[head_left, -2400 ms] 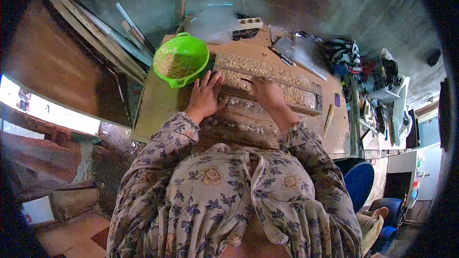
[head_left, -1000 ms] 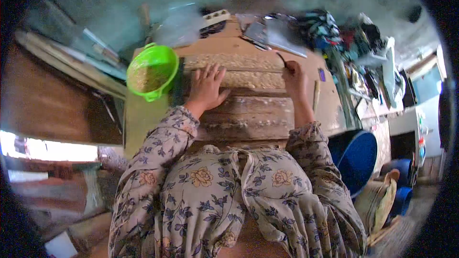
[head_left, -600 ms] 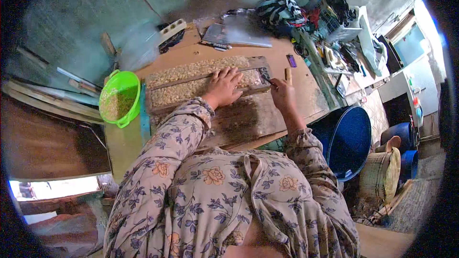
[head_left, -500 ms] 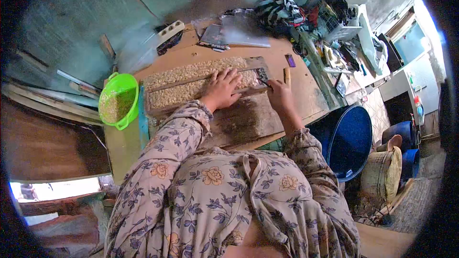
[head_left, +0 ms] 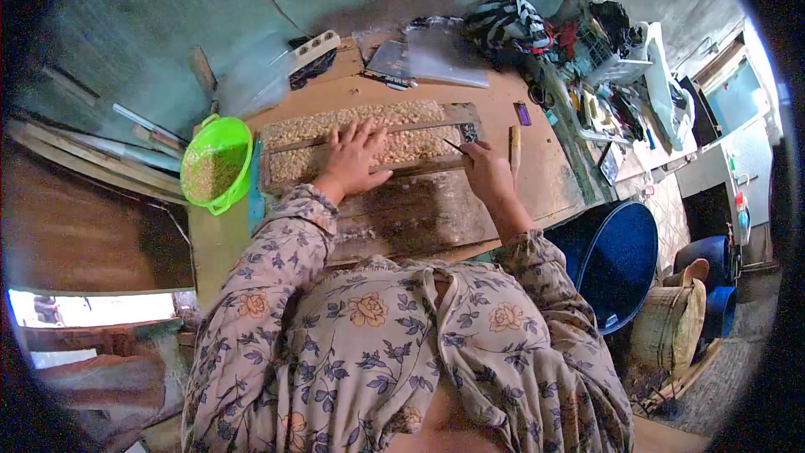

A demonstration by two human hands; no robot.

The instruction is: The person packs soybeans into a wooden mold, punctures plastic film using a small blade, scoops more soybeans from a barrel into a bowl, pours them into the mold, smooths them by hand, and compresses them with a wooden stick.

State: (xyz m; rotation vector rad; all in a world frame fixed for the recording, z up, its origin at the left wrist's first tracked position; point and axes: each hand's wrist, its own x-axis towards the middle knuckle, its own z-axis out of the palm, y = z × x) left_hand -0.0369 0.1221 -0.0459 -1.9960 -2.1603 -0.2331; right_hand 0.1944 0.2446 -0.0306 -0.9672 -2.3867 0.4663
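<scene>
Curled around a thin dark tool [head_left: 454, 148], the right hand [head_left: 484, 166] grips while the left hand [head_left: 350, 159] lies palm down, fingers spread, over a wooden tray [head_left: 460, 113].

From where I stand, the tool looks light and stiff, best held at its rear end, where the fingers have it; its tip points up and left over pale bean-like pieces [head_left: 411, 146] (whether it touches them, I cannot tell). The tray, just above the middle of the frame, seems rigid and fairly heavy, easiest to take by its short ends; the pieces look small and apt to spill if tilted. A slat [head_left: 428, 124] divides the tray lengthwise, with pieces on both sides. At left, a green basin [head_left: 241, 141] holds more. At lower right stands a blue barrel [head_left: 625, 256], contents unclear to me.
</scene>
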